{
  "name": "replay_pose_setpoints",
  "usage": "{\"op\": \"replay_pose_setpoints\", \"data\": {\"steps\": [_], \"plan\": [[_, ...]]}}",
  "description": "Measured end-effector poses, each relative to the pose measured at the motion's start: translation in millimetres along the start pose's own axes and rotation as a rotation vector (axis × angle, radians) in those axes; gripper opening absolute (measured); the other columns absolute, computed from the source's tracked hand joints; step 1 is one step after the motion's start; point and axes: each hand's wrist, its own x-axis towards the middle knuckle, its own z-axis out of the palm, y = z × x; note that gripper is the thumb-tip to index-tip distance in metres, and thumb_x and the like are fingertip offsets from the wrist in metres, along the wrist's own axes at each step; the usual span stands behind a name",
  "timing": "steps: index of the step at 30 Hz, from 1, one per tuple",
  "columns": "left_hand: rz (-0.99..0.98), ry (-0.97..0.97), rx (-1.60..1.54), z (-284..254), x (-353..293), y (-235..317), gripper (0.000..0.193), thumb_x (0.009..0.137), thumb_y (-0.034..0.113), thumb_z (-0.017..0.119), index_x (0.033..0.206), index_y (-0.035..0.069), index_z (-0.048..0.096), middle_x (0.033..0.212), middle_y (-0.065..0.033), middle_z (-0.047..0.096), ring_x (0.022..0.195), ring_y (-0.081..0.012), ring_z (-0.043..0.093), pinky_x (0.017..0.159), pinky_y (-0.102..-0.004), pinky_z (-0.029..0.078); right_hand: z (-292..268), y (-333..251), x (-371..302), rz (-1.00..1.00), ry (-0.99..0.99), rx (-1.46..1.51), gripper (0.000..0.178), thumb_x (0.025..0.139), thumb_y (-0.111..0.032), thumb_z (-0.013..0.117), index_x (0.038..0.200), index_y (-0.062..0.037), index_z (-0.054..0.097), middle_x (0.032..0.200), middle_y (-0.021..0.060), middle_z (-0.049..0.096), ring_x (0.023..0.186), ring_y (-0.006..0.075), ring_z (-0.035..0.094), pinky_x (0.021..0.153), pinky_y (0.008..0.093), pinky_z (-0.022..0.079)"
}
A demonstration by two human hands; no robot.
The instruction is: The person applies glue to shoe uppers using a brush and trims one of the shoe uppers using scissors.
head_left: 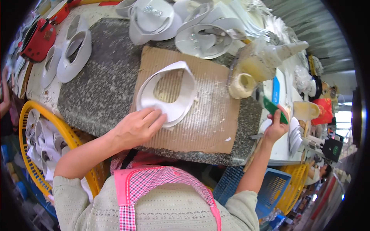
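Note:
A white shoe upper (183, 102), bent into an open loop, lies on a cardboard sheet (216, 131) smeared with whitish residue. The fingers of my left hand (140, 125) are bunched together on its lower left edge. To the right, off the cardboard, my right hand (276, 129) is closed around a green-handled tool (274, 109). The tool's working end is blurred, so its kind is unclear. Between the upper and this hand stands a crusted, yellowish plastic container (243, 85) with an open round mouth.
More white uppers (152, 19) are heaped at the back, some with shiny decoration, and others (74, 56) lie at left. The speckled stone slab (104, 77) bears the cardboard. A yellow basket (29, 106) of white pieces stands left; a blue crate (275, 188) is lower right.

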Motion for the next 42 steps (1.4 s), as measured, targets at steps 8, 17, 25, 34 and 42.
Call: {"op": "replay_pose_setpoints", "data": {"steps": [8, 17, 25, 34, 42], "plan": [[0.022, 0.102, 0.017, 8, -7, 1, 0.028, 0.066, 0.009, 0.054, 0.091, -0.004, 0.056, 0.096, -0.0149, 0.059, 0.086, -0.0234, 0.059, 0.069, -0.0301, 0.051, 160, -54, -91, 0.055, -0.737, 0.343, 0.015, 0.074, 0.005, 0.061, 0.089, 0.001, 0.063, 0.085, 0.0115, 0.063, 0.069, 0.0159, 0.062, 0.058, 0.0248, 0.049], [0.005, 0.179, 0.047, 19, -22, 2, 0.027, 0.063, 0.008, 0.055, 0.087, -0.005, 0.057, 0.09, -0.0143, 0.061, 0.082, -0.0222, 0.061, 0.068, -0.0284, 0.051, 182, -50, -87, -0.596, -1.112, 0.211, 0.017, 0.064, -0.003, 0.064, 0.08, -0.0096, 0.066, 0.076, 0.006, 0.064, 0.064, 0.0215, 0.062, 0.054, 0.028, 0.048], [0.012, 0.226, 0.125, 23, -21, 6, 0.03, 0.062, 0.009, 0.054, 0.087, -0.008, 0.057, 0.089, -0.0171, 0.061, 0.083, -0.0245, 0.061, 0.07, -0.0303, 0.052, 176, -80, -34, -0.372, -1.606, 0.036, 0.016, 0.064, -0.007, 0.067, 0.079, -0.0097, 0.066, 0.071, 0.0043, 0.062, 0.064, 0.0218, 0.06, 0.055, 0.0302, 0.047], [-0.014, 0.207, 0.221, 23, -17, 17, 0.029, 0.062, 0.009, 0.054, 0.086, -0.008, 0.058, 0.086, -0.0176, 0.061, 0.08, -0.0254, 0.061, 0.068, -0.0305, 0.052, 178, -86, -36, -0.527, -1.659, -0.037, 0.021, 0.061, -0.007, 0.068, 0.082, -0.0089, 0.066, 0.077, 0.0044, 0.064, 0.067, 0.02, 0.061, 0.056, 0.0286, 0.045], [-0.007, 0.197, 0.181, 24, -22, 17, 0.028, 0.061, 0.008, 0.055, 0.085, -0.008, 0.058, 0.083, -0.0161, 0.06, 0.075, -0.0234, 0.061, 0.065, -0.0298, 0.051, 173, -91, -39, -0.609, -1.582, -0.061, 0.016, 0.064, -0.006, 0.066, 0.08, -0.0098, 0.065, 0.067, 0.005, 0.058, 0.059, 0.0223, 0.056, 0.052, 0.0321, 0.042]]}}
